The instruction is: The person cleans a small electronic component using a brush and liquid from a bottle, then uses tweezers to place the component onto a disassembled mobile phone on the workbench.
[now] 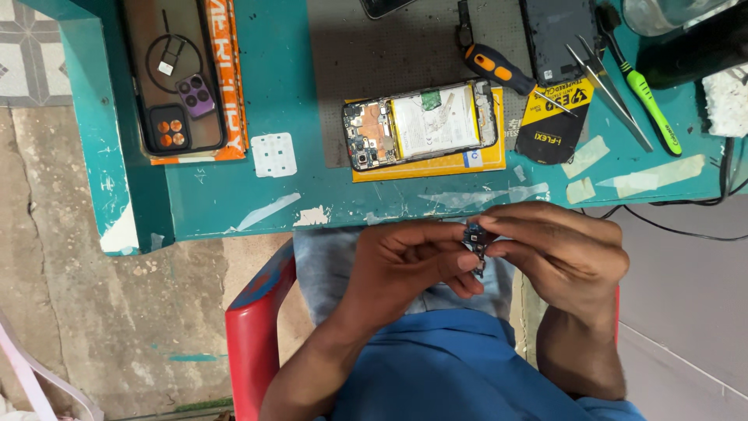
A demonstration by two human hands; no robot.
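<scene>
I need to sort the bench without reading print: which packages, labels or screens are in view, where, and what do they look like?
Orange package: far left of the table, long, flat, under a clear phone case.
Yellow packet: table centre, flat rectangle beneath the opened phone.
Black-and-yellow packet: right of it, rounded lower edge.
White battery label: rectangular, inside the opened phone.
Dark phone panel: top right, rectangular.

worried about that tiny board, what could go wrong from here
1. The small circuit board is pinched between the left hand and right hand beyond the table edge, so a slip could drop it to the floor.
2. The opened phone lies exposed near the tweezers; a knock might damage it.
</scene>
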